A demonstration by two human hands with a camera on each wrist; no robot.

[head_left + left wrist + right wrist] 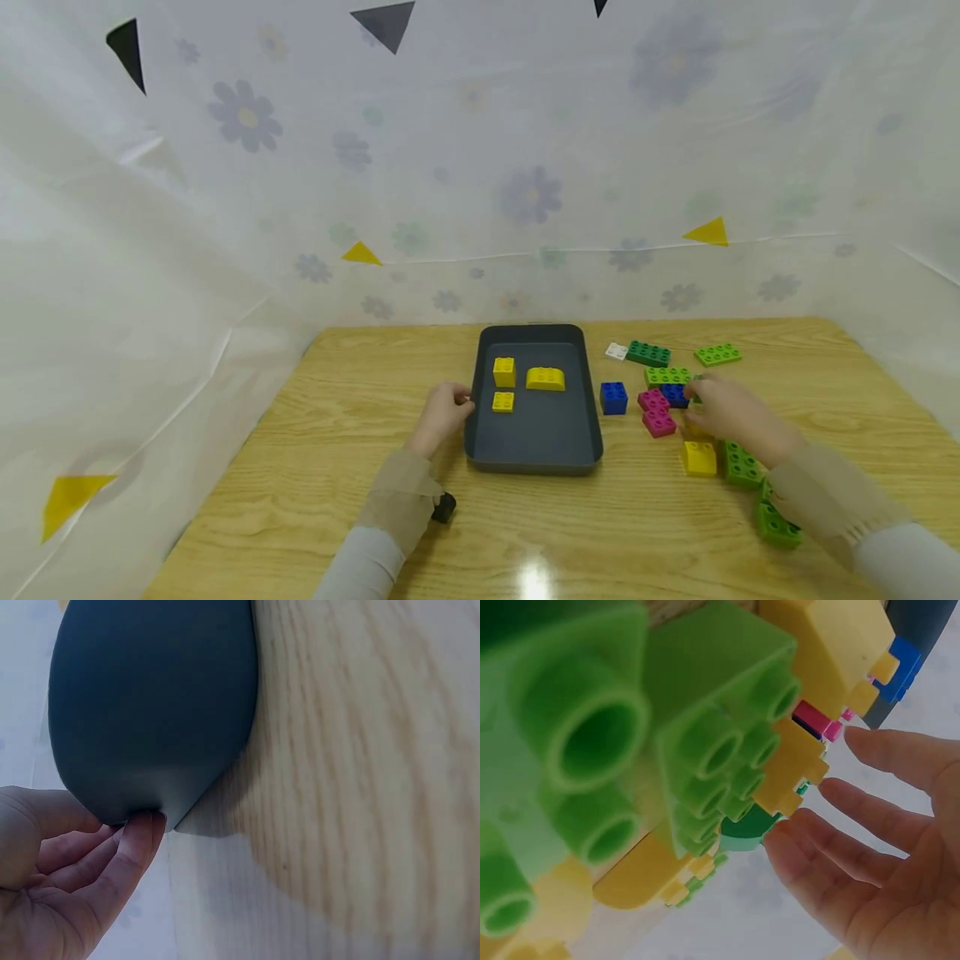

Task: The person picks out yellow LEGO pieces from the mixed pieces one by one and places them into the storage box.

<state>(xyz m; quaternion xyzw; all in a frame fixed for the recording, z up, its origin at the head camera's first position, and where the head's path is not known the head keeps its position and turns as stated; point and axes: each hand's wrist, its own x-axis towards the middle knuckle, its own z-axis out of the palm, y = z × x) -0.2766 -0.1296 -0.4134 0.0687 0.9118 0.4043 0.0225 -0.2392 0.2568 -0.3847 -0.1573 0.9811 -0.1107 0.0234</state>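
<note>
At the left side of a dark grey tray [534,442], my left hand [448,407] pinches the rim between thumb and fingers; the left wrist view shows the fingertips at the edge of the tray [157,705]. Inside the tray lie three yellow toy bricks: a tall one [504,372], a curved one [545,379] and a small one [502,402]. My right hand [731,412] reaches over the loose bricks on the right. In the right wrist view its fingers are loosely spread, fingertips right beside a yellow brick [789,769], with nothing between them.
Around the right hand lie a blue brick [613,398], pink bricks [657,413], a yellow brick [699,459] and green bricks [741,464]. Farther back are a white brick [617,351] and a dark green one [648,353]. A patterned sheet [465,167] hangs behind the wooden table [360,375].
</note>
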